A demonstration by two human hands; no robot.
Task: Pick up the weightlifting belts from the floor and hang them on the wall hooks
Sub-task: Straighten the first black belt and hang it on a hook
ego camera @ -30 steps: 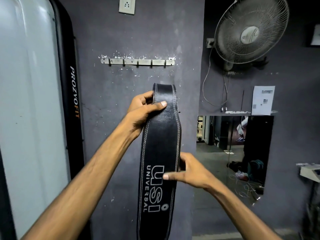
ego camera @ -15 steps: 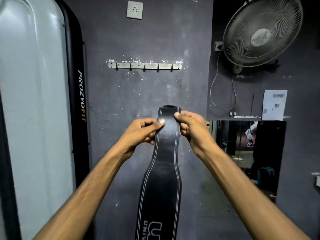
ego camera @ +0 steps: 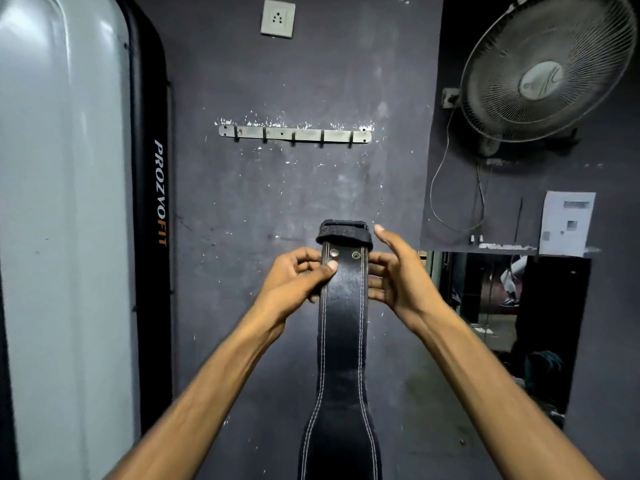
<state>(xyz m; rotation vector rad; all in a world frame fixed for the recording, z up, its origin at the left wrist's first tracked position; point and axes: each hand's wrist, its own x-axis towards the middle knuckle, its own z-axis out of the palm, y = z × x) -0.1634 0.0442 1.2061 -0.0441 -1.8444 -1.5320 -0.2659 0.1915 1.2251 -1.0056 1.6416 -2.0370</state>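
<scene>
A black leather weightlifting belt (ego camera: 343,341) with white stitching hangs upright in front of me, its narrow top end folded over with two metal rivets showing. My left hand (ego camera: 298,282) pinches the belt's left edge just below the rivets, thumb on the front. On the belt's right edge my right hand (ego camera: 394,275) has its fingers behind and beside the strap, index finger raised. A metal hook rail (ego camera: 294,135) with several bare hooks is fixed to the dark wall above the belt's top. The belt's lower part runs out of view.
A socket plate (ego camera: 277,18) sits high on the wall. On the left stands a black-framed PROZVOFIT panel (ego camera: 152,237) with a pale surface. A wall fan (ego camera: 543,71) with dangling wire hangs upper right, above a paper notice (ego camera: 568,223) and a mirror (ego camera: 502,323).
The right hand rose from the belt's middle to its top end beside the left hand. The belt's top turned, now showing the rivets and folded end.
</scene>
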